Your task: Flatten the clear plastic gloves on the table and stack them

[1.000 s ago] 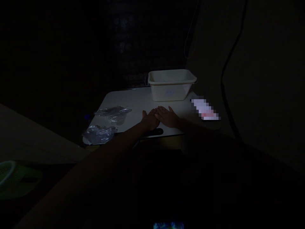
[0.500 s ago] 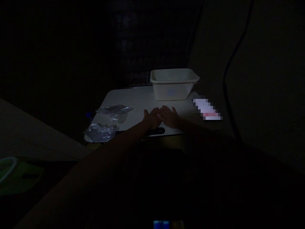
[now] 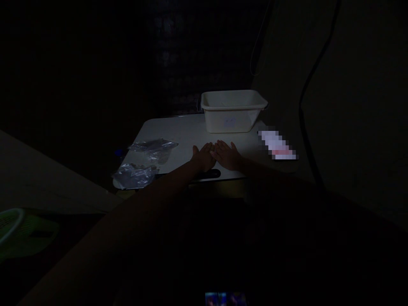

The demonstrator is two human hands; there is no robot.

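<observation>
Side by side over the front part of a white table (image 3: 185, 132), both hands are stretched out with their fingertips touching. My left hand (image 3: 203, 158) has its thumb raised apart and holds nothing. My right hand (image 3: 227, 156) lies flat, palm down, also with nothing in it. Behind them stands a cream plastic tub (image 3: 232, 121). Two crumpled clear plastic bags, one farther back (image 3: 154, 146) and one at the near left corner (image 3: 135, 175), rest left of my hands. A dark slot (image 3: 212, 174) in the table's front edge shows below my left wrist.
A lit, pixelated phone-like screen (image 3: 277, 145) lies at the table's right side. On the lower left is a green basket (image 3: 35, 233). A dark cable (image 3: 302, 123) hangs along the right wall. Another small lit screen (image 3: 225, 298) glows at the bottom edge. The room is very dark.
The picture on the small screen at the bottom has changed. My hands keep the same pose and place.
</observation>
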